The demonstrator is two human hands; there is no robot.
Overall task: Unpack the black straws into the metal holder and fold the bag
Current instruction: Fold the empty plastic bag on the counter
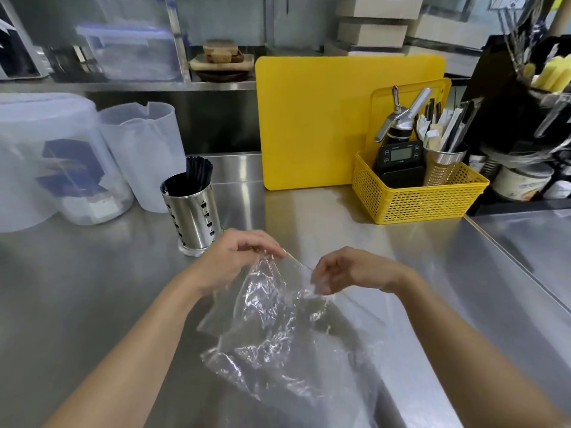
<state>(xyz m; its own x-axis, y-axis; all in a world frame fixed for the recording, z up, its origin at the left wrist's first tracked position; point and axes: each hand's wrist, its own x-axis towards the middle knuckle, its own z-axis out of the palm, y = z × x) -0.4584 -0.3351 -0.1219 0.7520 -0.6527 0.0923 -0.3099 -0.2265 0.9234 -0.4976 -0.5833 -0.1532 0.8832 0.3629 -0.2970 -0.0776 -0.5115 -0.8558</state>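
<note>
A clear, crumpled plastic bag (278, 329) hangs over the steel counter (92, 288) in front of me. My left hand (238, 254) pinches its top edge on the left, and my right hand (349, 270) pinches the same edge on the right. The bag looks empty. Just beyond my left hand stands the perforated metal holder (193, 216), upright, with a bundle of black straws (197, 173) sticking out of its top.
Two translucent plastic tubs (55, 162) stand at the left. A yellow cutting board (312, 118) leans against the back. A yellow basket (417, 196) with a timer, a dispenser and a cup of utensils sits at the right.
</note>
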